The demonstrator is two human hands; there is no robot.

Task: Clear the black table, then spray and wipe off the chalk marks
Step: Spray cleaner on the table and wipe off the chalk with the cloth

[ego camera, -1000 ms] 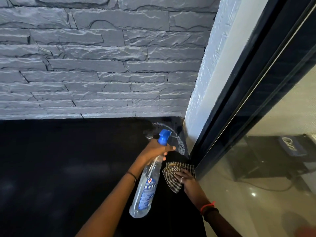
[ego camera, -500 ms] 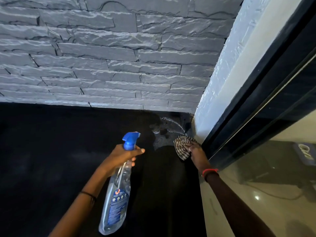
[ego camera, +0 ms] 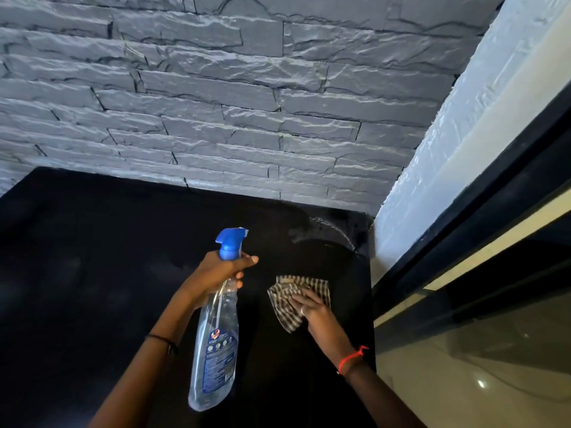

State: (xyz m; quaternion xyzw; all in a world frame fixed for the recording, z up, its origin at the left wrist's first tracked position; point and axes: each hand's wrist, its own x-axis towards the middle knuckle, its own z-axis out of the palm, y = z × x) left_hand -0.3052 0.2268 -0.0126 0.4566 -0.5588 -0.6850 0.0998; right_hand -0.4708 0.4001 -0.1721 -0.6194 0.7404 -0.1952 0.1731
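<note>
Fingers (ego camera: 247,260) of left hand (ego camera: 221,271) clamped round bottle (ego camera: 216,335) neck, above table (ego camera: 92,273). Fingers (ego camera: 301,299) of right hand (ego camera: 313,308) flat, together, pressing cloth (ego camera: 285,316) on table. Table looks cleared, sprayed; far right corner wet. Faint chalk arc (ego camera: 338,231) shows there, beyond cloth, apart from right fingers. Wiping likely unfinished.
</note>
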